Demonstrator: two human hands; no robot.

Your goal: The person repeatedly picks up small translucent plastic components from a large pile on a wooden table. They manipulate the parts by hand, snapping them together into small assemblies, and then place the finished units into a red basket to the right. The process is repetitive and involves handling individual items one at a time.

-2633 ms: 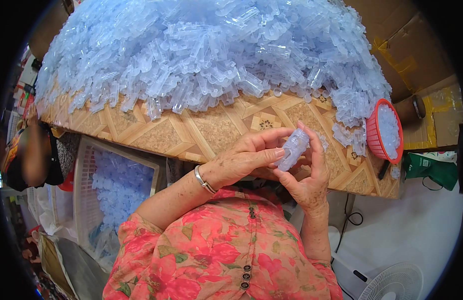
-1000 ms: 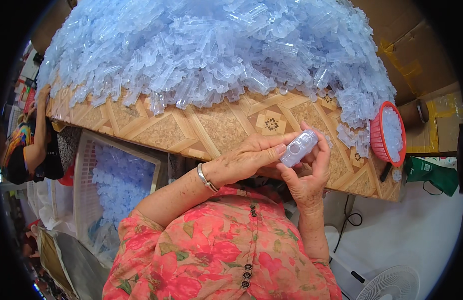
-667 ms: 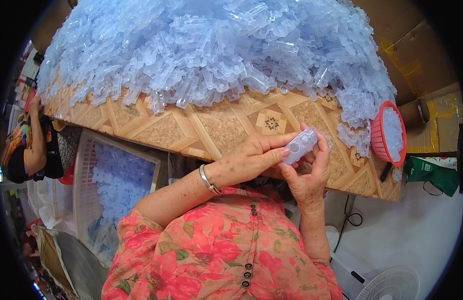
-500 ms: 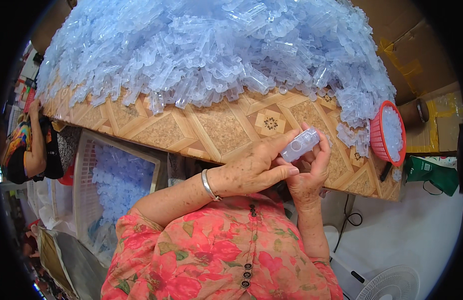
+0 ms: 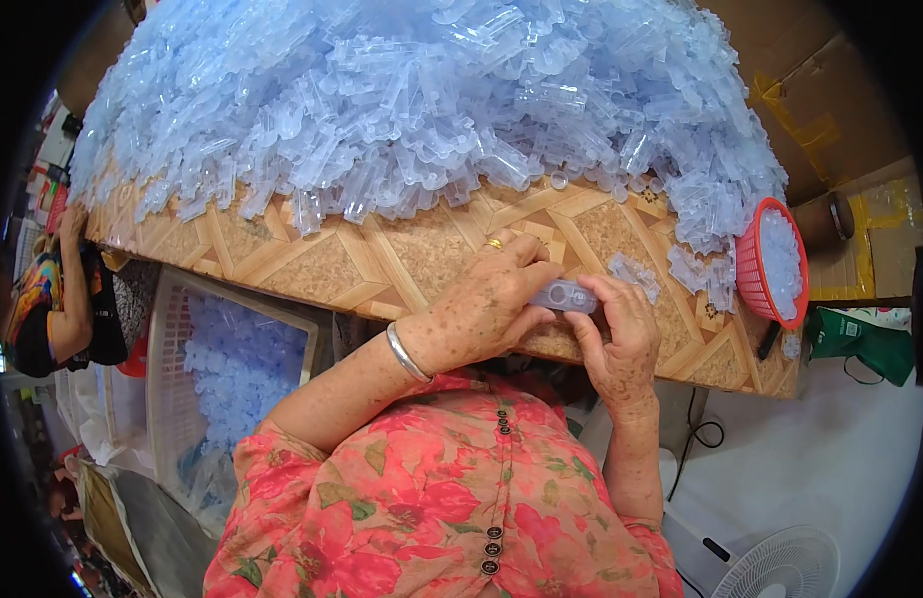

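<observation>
1. The left hand [image 5: 491, 299] closes its grip, thumb and fingers, on one end of a clear plastic piece [image 5: 564, 295]. This end is partly covered, so I cannot tell how deep the hold is.
2. The right hand [image 5: 621, 344] pinches the other end between thumb and fingers. The piece lies nearly level between both hands, to the left of the red basket [image 5: 748, 269] and on the person's side of it.
3. The plastic looks smooth. If one hand presses unevenly, I think the piece can twist out of the grip and drop toward the lap, because the hands are at the near edge of the bench [image 5: 441, 259].
4. A few loose pieces [image 5: 634, 276] lie just beyond the right hand, also left of the basket. A careless knuckle could push them.
5. A large pile [image 5: 411, 100] of similar pieces spreads to the left of the basket and beyond it. A bump on the bench could make its front slide down.
6. The basket itself, full of pieces, stands near the right end of the bench; a wide elbow might knock it over.
7. Well to the left of the basket and lower, a pale crate [image 5: 172, 389] also contains bluish pieces.
</observation>
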